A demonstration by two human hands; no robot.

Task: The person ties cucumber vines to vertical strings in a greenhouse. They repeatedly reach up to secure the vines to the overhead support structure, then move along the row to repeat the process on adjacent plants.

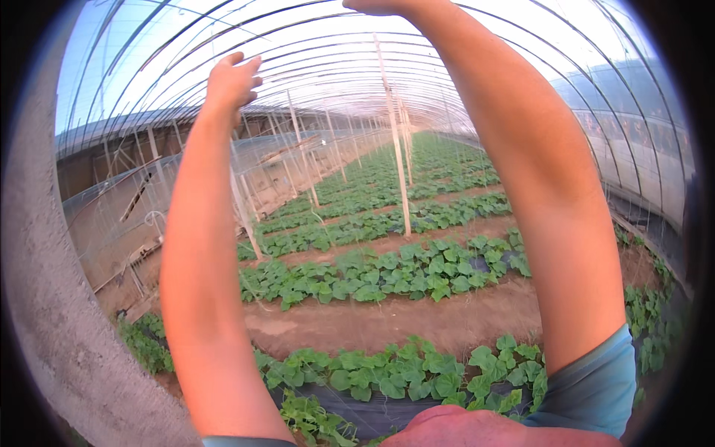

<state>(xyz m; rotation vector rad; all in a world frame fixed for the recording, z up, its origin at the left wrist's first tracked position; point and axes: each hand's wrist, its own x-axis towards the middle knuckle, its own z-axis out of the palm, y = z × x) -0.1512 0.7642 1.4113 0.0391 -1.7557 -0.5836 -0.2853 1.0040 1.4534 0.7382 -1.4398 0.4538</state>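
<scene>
Ahead, pale posts (393, 134) rise among plants (439, 268) beyond raised hands (233, 86).

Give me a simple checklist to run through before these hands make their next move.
1. Left hand in view: ok, raised and partly open.
2. Right hand fully in view: not ok, the upper edge cuts it off.
3. Right hand's grip: cannot tell, mostly out of frame.
4. Both hands off the leafy plants: ok, they are raised above them.
5. Central pale post standing: ok, among the rows.
</scene>
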